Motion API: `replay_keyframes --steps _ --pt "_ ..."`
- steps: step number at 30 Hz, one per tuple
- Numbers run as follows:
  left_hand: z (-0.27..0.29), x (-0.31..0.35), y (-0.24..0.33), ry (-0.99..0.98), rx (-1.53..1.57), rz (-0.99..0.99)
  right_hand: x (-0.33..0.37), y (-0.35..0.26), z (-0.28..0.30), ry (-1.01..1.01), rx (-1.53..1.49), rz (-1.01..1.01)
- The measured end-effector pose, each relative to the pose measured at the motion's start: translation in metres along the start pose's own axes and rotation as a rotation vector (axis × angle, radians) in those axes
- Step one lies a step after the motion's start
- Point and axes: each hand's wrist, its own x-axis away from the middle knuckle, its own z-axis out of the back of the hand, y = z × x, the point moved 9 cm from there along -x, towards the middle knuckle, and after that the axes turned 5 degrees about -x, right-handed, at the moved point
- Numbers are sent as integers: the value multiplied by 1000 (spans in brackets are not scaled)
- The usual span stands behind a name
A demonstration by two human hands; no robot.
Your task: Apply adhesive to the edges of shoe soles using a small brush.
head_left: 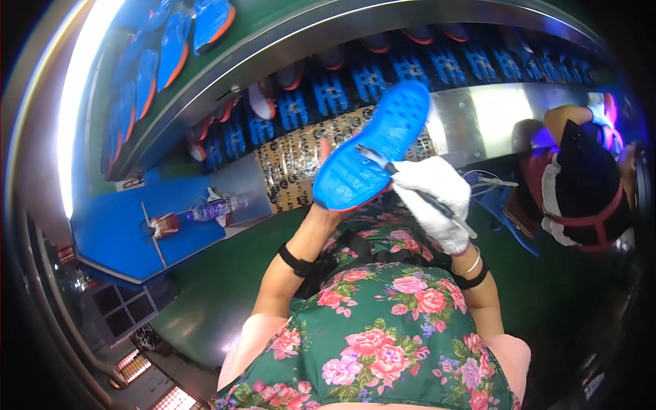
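Note:
A blue shoe sole (352,179) with a thin red edge lies tilted across my left hand (324,214). Most of that hand is hidden beneath the sole; a few fingertips show at its left edge. My right hand (432,195), in a white glove, is closed round a slim brush (437,203) with a dark handle. The brush's tip meets the middle of the sole, whose surface looks wet and shiny there.
Past the sole runs a metal ledge with brown printed tape (290,167). Blue racks (331,94) holding shoes line the back. More blue soles (174,49) sit on the upper-left shelf. A blue board (113,222) carries a purple bottle (208,210). At right, a co-worker (581,184) leans in.

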Motion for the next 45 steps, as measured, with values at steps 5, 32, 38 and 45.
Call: replay_keyframes --steps 5,32,38,45 --pt "-8 -3 -3 -47 -118 -10 -13 -10 14 59 24 106" --pt "-14 -35 -27 -154 -52 -109 -56 -13 37 79 -14 9" --pt "-48 -43 -34 12 -559 -151 -48 -27 38 56 -6 132" --pt "-56 -54 -30 97 -554 -242 -35 1 51 184 -112 72"
